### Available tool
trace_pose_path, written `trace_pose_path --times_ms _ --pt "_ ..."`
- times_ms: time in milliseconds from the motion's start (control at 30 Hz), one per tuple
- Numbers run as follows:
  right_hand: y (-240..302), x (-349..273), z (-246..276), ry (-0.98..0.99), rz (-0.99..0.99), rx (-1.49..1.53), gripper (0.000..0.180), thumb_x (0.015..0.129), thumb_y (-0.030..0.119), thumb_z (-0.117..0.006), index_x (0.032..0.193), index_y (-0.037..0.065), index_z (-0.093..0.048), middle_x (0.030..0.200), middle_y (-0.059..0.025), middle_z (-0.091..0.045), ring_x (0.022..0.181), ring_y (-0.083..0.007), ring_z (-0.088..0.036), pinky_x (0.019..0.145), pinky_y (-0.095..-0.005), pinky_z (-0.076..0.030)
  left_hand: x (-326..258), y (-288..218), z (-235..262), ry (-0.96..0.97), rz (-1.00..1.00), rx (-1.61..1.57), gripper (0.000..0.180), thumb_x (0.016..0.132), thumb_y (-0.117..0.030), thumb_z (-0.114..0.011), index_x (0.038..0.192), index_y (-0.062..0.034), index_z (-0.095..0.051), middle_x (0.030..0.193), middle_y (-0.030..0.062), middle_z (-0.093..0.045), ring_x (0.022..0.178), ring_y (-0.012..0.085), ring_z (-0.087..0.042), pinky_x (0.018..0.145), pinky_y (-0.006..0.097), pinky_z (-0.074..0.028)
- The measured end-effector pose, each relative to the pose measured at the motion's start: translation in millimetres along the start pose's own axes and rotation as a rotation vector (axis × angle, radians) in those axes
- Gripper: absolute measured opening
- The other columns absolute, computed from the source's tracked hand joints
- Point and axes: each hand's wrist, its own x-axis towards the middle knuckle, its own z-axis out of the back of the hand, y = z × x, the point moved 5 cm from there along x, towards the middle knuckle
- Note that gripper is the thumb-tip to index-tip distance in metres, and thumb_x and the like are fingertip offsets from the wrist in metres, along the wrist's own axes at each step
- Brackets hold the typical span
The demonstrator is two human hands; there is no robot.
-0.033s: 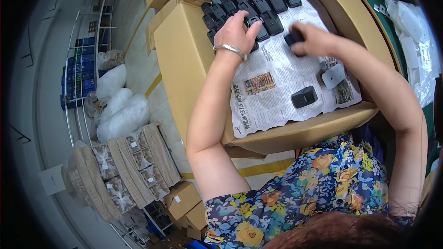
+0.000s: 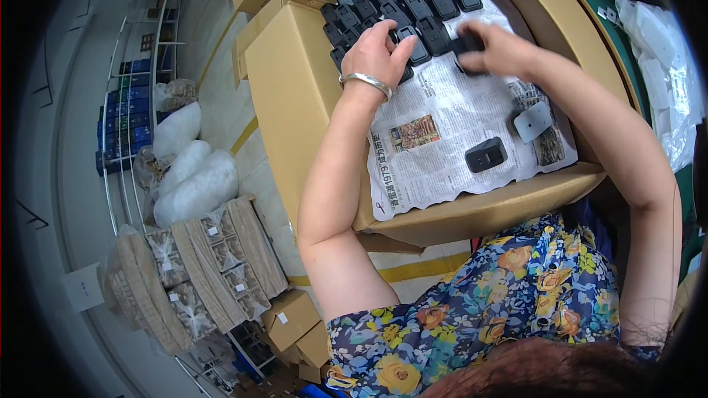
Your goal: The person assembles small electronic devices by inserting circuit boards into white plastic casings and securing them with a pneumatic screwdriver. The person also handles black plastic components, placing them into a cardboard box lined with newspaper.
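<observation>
Inside a cardboard box, rows of black plastic parts (image 2: 418, 5) lie packed together on a sheet of newspaper (image 2: 435, 165) at the far side. My left hand (image 2: 372, 55) rests on the near left parts of these rows, thumb and fingers apart. My right hand (image 2: 501, 50), somewhat blurred, grips another black plastic part (image 2: 464, 50) just right of the rows. A single black part (image 2: 486, 155) with a recessed face lies on the near part of the newspaper. Close to it, on the right, is a pale grey plate (image 2: 532, 122) with rounded corners and small holes.
The box's cardboard wall (image 2: 284, 66) rises on the left, its front edge (image 2: 487, 210) nearest me. Clear plastic bags (image 2: 656, 66) lie on a green surface at right. On the left are white sacks (image 2: 195, 184), a stack of packed trays (image 2: 199, 272) and shelving with blue bins (image 2: 125, 118).
My right hand has shifted slightly away from me and left with the black part, closer to the rows. My left hand stays in nearly the same place.
</observation>
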Motion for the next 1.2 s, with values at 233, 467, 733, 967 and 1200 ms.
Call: trace_pose_path --times_ms 233,467,733,967,1200 --pt "-24.1 44.5 15.7 -0.32 -0.177 0.049 0.061 0.074 0.03 -0.07 0.124 0.005 -0.045 0.114 -0.0165 -0.053 0.097 -0.0223 -0.056 0.084 -0.0306 -0.043 8.6 -2.2 -16.1 0.1 0.005 -0.187 0.038 0.074 -0.033 -0.063 0.102 -0.008 -0.061 0.082 0.0064 -0.062 0.077 0.0223 -0.059 0.071 0.034 -0.047" --pt "-18.1 45.3 24.3 -0.309 -0.06 -0.483 0.054 0.073 0.045 -0.064 0.103 0.0 -0.058 0.105 -0.0222 -0.057 0.101 -0.0337 -0.054 0.086 -0.0385 -0.042 -9.6 -20.0 -27.3 0.233 -0.168 -0.198 0.039 0.073 -0.029 -0.067 0.103 -0.0059 -0.06 0.083 0.0079 -0.062 0.07 0.0183 -0.058 0.065 0.029 -0.048" --pt "1.4 -40.3 8.0 0.266 0.112 -0.723 0.044 0.071 0.023 -0.069 0.105 0.001 -0.052 0.096 -0.0215 -0.056 0.092 -0.0346 -0.055 0.08 -0.0388 -0.045 -106.7 -79.9 -105.0 0.878 -0.519 0.06 0.06 0.066 -0.039 -0.07 0.107 0.0002 -0.049 0.1 0.0184 -0.055 0.094 0.0338 -0.055 0.081 0.038 -0.045" --pt "-40.5 -91.4 -33.5 0.386 0.33 -1.207 0.053 0.062 0.027 -0.075 0.101 0.001 -0.05 0.097 -0.0145 -0.056 0.094 -0.0314 -0.056 0.079 -0.0395 -0.045 -112.9 -81.9 -115.0 0.812 -0.552 0.174 0.051 0.066 -0.036 -0.069 0.096 0.0003 -0.05 0.092 0.0183 -0.056 0.088 0.035 -0.056 0.078 0.04 -0.046" --pt "-21.1 -58.9 19.7 0.15 -0.145 0.098 0.045 0.079 0.016 -0.063 0.118 0.007 -0.042 0.094 -0.0083 -0.055 0.081 -0.0164 -0.051 0.071 -0.0315 -0.043 -61.4 -36.2 -64.2 0.59 -0.096 -0.473 0.049 0.068 -0.018 -0.071 0.109 0.0007 -0.049 0.092 0.0112 -0.059 0.08 0.0187 -0.059 0.071 0.029 -0.048"
